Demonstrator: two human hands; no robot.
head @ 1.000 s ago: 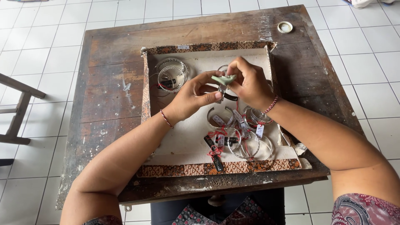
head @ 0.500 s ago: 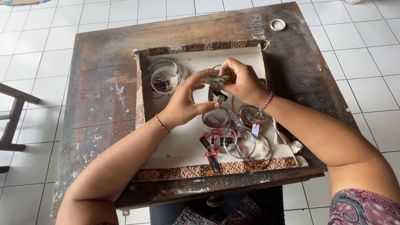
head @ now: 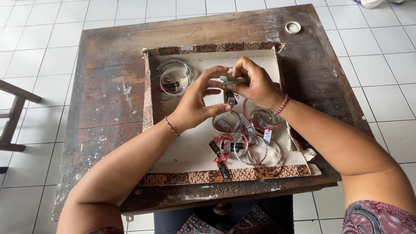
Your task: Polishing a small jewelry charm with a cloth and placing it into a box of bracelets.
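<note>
Head view: left hand (head: 197, 104) and right hand (head: 255, 84) pinch a pale green tag (head: 229, 79) above the patterned tray (head: 225, 175).

A small jewellery workspace, likely in a home or craft shop. A worn, paint-flecked wooden table (head: 112, 99) stands on a white tiled floor (head: 34, 52), bearing a cloth-lined tray (head: 149, 104) of tagged silver bangles (head: 255, 147).

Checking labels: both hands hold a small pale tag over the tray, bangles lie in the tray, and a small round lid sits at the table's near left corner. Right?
Not quite. The small round lid sits at the table's far right corner, as the head view shows. The rest holds: left hand and right hand hold the pale tag over the tray, with bangles in it.
</note>
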